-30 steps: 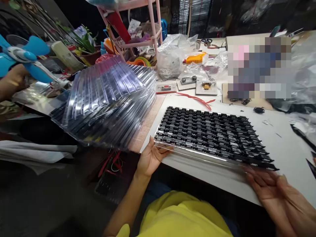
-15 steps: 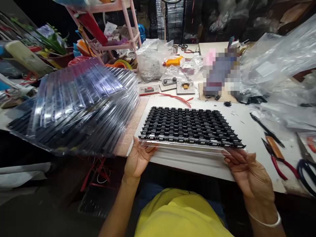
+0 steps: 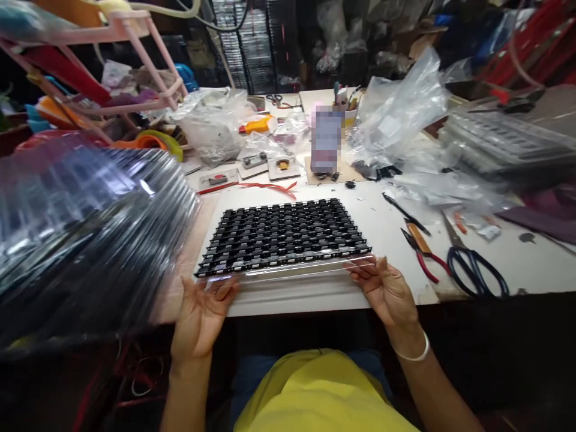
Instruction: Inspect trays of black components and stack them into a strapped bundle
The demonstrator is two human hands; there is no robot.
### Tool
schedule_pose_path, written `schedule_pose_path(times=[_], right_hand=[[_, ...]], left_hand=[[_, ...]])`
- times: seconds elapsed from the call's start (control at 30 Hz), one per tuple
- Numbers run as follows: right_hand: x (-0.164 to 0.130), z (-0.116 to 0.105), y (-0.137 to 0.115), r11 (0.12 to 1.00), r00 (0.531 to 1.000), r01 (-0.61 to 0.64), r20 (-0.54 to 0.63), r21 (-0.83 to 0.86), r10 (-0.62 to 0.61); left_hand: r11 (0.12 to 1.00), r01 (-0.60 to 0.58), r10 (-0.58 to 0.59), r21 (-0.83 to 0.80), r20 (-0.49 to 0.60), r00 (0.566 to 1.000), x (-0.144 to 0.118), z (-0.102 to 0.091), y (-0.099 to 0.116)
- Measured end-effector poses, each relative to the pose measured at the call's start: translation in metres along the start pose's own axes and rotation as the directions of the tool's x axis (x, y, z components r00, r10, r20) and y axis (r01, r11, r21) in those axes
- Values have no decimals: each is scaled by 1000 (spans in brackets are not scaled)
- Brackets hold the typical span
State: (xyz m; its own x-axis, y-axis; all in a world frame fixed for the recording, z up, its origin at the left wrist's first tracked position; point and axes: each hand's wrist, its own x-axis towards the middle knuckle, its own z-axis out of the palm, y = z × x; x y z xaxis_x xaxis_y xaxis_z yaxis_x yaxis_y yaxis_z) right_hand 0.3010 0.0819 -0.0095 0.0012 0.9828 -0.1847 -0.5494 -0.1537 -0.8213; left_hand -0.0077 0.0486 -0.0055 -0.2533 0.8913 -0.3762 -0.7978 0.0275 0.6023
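Note:
Between my two hands is a clear plastic tray (image 3: 288,269) with rows of small black parts (image 3: 283,234) in it. My left hand (image 3: 200,315) grips its near left corner, thumb at the edge and fingers underneath. At the near right corner my right hand (image 3: 389,294) holds it the same way, with a white bangle on that wrist. The tray is over the white work board (image 3: 292,300), its near edge raised a little; whether the far edge touches the board I cannot tell. To the left lies a fanned stack of clear ribbed trays (image 3: 103,234), blurred.
Red-handled pliers (image 3: 425,255), dark-handled scissors (image 3: 472,264) and a black tweezer-like tool (image 3: 405,213) lie on the right. Behind the tray are red wires (image 3: 274,189), small sample boards (image 3: 283,168) and plastic bags (image 3: 216,126). More trays (image 3: 504,144) are stacked at far right.
The view has swung to the right, so the bench things appear further left and the stacked trays at right now show. Both hands still hold the tray, now tilted slightly differently.

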Motion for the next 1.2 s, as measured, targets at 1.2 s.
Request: schedule_pose_path(times=[1.2], right_hand=[[-80, 10, 33, 873, 902, -387, 76, -296, 425]], left_hand=[[972, -232, 226, -30, -124, 966, -11, 11, -14]])
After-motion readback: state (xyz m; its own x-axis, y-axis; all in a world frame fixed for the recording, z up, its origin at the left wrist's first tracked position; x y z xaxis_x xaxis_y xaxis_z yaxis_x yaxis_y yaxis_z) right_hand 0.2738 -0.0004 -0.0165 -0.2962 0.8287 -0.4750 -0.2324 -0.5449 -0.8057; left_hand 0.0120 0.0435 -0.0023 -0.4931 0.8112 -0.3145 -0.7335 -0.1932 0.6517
